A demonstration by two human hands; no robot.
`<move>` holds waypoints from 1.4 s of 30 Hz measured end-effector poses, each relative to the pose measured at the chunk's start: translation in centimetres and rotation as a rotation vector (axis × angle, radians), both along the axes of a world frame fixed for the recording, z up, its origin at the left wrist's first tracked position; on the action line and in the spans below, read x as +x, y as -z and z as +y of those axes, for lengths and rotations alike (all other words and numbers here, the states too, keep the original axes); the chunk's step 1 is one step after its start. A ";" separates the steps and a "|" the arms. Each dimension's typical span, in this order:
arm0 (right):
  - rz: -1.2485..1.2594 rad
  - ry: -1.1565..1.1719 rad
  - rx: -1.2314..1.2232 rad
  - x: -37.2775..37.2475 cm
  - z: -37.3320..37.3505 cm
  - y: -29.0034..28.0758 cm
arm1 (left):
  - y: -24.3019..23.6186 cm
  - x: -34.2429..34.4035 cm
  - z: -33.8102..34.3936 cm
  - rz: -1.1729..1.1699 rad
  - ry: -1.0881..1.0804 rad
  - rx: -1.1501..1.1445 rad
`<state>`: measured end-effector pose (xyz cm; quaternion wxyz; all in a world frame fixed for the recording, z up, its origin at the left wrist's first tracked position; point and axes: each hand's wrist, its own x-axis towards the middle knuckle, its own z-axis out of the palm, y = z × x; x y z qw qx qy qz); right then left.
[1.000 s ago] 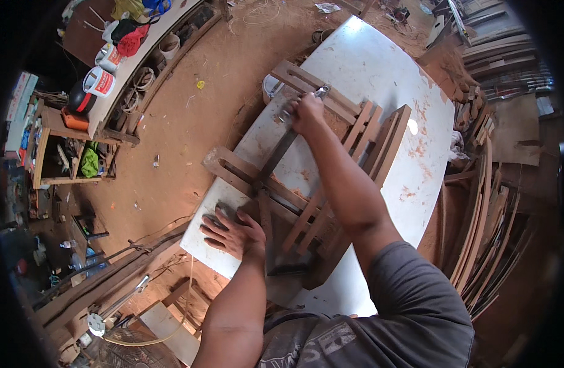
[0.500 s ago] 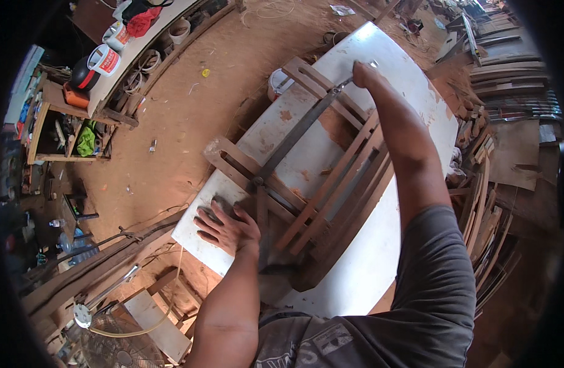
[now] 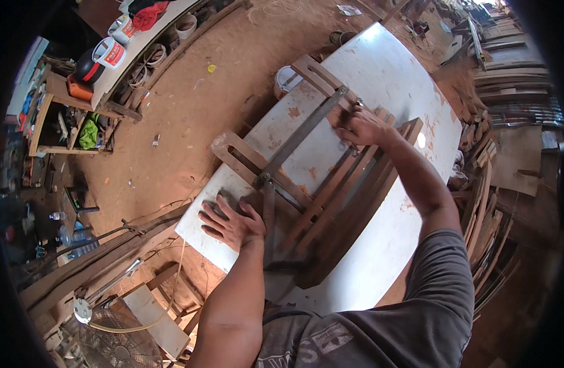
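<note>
A wooden frame point(image 3: 340, 193) of slats and slotted arms lies on a large white board point(image 3: 233, 187) with worn brown patches. Across its slotted arms runs a dark flat bar point(image 3: 306, 132), with bolts or pivots near both ends. My left hand point(image 3: 233, 224) rests palm down on the board's near-left part, fingers spread, beside the bar's lower end. My right hand point(image 3: 363, 127) is closed over the frame, just right of the bar's upper end. Small shiny metal shows at its fingers, but what it grips is mostly hidden.
A white bucket point(image 3: 286, 80) stands beyond the board's left edge. Buckets and cloths sit on a bench point(image 3: 119, 80) at upper left. Stacked wood pieces point(image 3: 478, 214) line the right side. At lower left are a fan point(image 3: 119, 343) and a cable point(image 3: 177, 270).
My right hand has come nearer, from beyond the bar's upper end to over the frame's slats. My left hand stays flat on the board. The view has shifted slightly.
</note>
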<state>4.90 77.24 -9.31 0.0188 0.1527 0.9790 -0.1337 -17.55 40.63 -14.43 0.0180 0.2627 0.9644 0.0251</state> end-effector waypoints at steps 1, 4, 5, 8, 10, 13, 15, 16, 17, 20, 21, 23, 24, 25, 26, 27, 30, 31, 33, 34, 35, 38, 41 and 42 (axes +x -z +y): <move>-0.074 0.009 -0.020 1.9 -0.5 -1.0 | -0.1 0.1 0.0 -0.035 -0.017 -0.022; -0.060 0.035 -0.131 2.9 -3.9 -1.9 | -0.2 0.2 -0.1 -0.052 -0.030 -0.010; -0.019 0.050 -0.182 2.5 -5.7 -1.7 | -0.3 0.2 -0.2 -0.055 -0.019 0.008; -0.005 0.439 -0.353 -0.6 -7.6 -0.5 | -0.2 0.1 0.1 -0.054 -0.019 0.023; 0.356 0.580 -0.323 -1.5 -5.9 -0.3 | -0.2 0.1 0.2 -0.057 -0.028 0.026; 0.903 1.022 -0.475 -2.2 0.6 -0.1 | -0.2 0.1 0.2 -0.049 -0.028 0.006; 1.227 1.461 -0.724 -1.8 5.0 0.1 | -0.2 0.1 0.2 -0.073 -0.032 -0.003; 1.375 1.472 -0.819 -1.5 6.7 0.5 | -0.2 0.1 0.3 -0.056 -0.027 0.001; 1.522 1.474 -0.918 -1.3 8.1 1.1 | -0.2 0.0 0.3 -0.081 -0.030 -0.015; 1.804 1.546 -1.102 -1.3 10.7 3.1 | -0.2 0.0 0.4 -0.082 -0.027 -0.018; 1.876 1.630 -1.140 -1.6 11.4 3.7 | -0.2 0.0 0.4 -0.085 -0.031 -0.014; 1.924 1.867 -0.974 -2.3 12.8 4.8 | -0.2 0.0 0.3 -0.073 -0.029 -0.002; 1.938 1.950 -0.941 -2.5 13.3 5.4 | -0.2 0.0 0.3 -0.057 -0.023 0.005; 1.945 2.022 -0.910 -2.7 13.7 6.0 | -0.2 0.1 0.2 -0.052 -0.020 -0.001; 1.951 2.082 -0.881 -2.7 14.2 6.6 | -0.2 0.1 0.2 -0.035 -0.017 0.003; 1.948 2.132 -0.861 -2.7 14.6 7.3 | -0.2 0.2 0.2 -0.030 -0.020 -0.002; 1.882 2.207 -0.817 -2.6 16.3 9.1 | -0.1 0.2 0.3 -0.028 -0.015 -0.020; 1.815 2.221 -0.787 -2.5 16.8 9.4 | -0.1 0.1 0.3 -0.025 -0.018 -0.034; 1.618 2.102 -0.770 -2.8 17.7 9.6 | -0.2 0.1 0.3 -0.053 -0.026 -0.019; 1.520 2.052 -0.761 -3.3 17.9 9.4 | -0.3 0.1 0.4 -0.044 -0.027 -0.003; 1.405 1.878 -0.839 -3.7 17.9 9.0 | -0.5 0.2 0.2 -0.060 -0.033 -0.033; 1.017 1.357 -1.040 -6.2 17.1 6.4 | -1.1 0.3 0.0 -0.066 -0.040 -0.079; 0.545 0.987 -1.064 -10.3 15.2 2.7 | -1.5 0.4 -0.1 -0.066 -0.033 -0.055; 0.380 0.884 -1.041 -11.7 14.1 1.6 | -1.5 0.4 -0.1 -0.061 -0.024 -0.044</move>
